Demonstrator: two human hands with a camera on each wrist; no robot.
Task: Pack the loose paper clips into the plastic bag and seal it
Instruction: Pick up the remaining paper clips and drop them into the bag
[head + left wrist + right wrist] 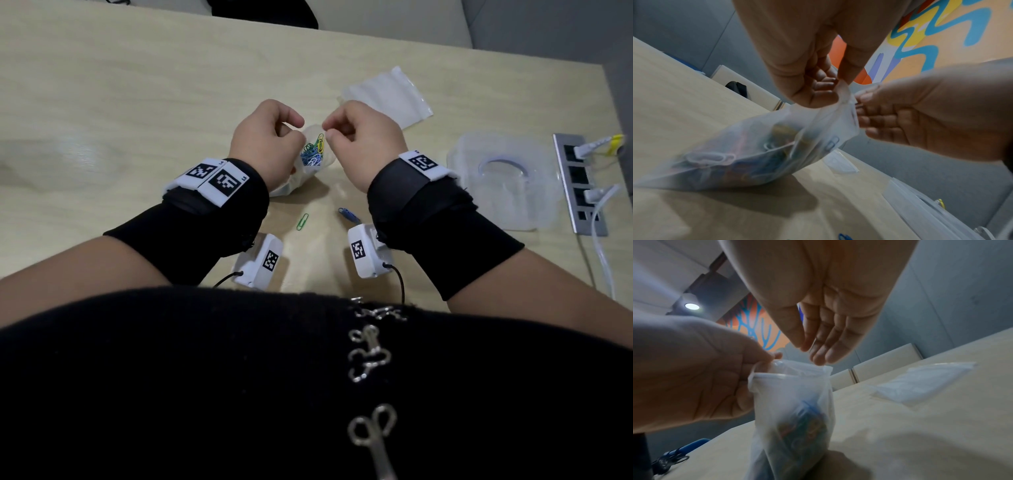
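A translucent plastic bag [310, 161] stands on the table between my hands, mouth up, with several coloured paper clips [314, 150] inside. My left hand [298, 128] pinches the left rim of the bag [842, 91] and holds the mouth wide. My right hand [325, 132] hovers over the mouth with thumb and forefinger pressed together. A thin sliver, seemingly a paper clip, shows between the right hand's fingertips [819, 359]. A green clip [302, 221] and a blue clip [347, 214] lie loose on the table near my wrists.
Spare flat plastic bags [387, 96] lie behind my right hand. A clear plastic container [503, 178] sits to the right, and beyond it a power strip [579, 181] with white cables at the table's right edge. Bare wood tabletop [120, 120] stretches left.
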